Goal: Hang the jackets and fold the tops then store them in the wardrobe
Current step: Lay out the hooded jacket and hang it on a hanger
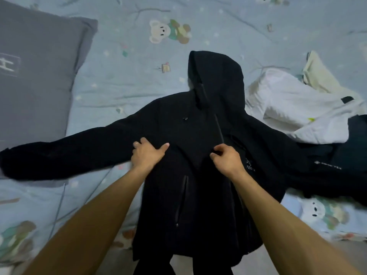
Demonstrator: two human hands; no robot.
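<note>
Jacket [198, 126]: black, hooded, spread front-up, sleeves out. L hand [148, 153] flat, fingers straight; R hand [226, 158] fingers pinch zip edge.

The black jacket [178, 126] carries the only print that can be partly read. On its chest, at about 3 o'clock from the jacket's middle and just beside the right hand [228, 158], a small pale bird-like emblem sits above pale capitals of which only "TER" shows, the rest hidden by folds. On the sleeve stretched toward 3 o'clock, near the frame's edge, a short pale wordmark with a small diamond before it is printed; it is too blurred to read. The grey pillow [39, 76] at 9 to 10 o'clock bears a white boxed mark like a single character, cut off at the edge and not legible.
</note>
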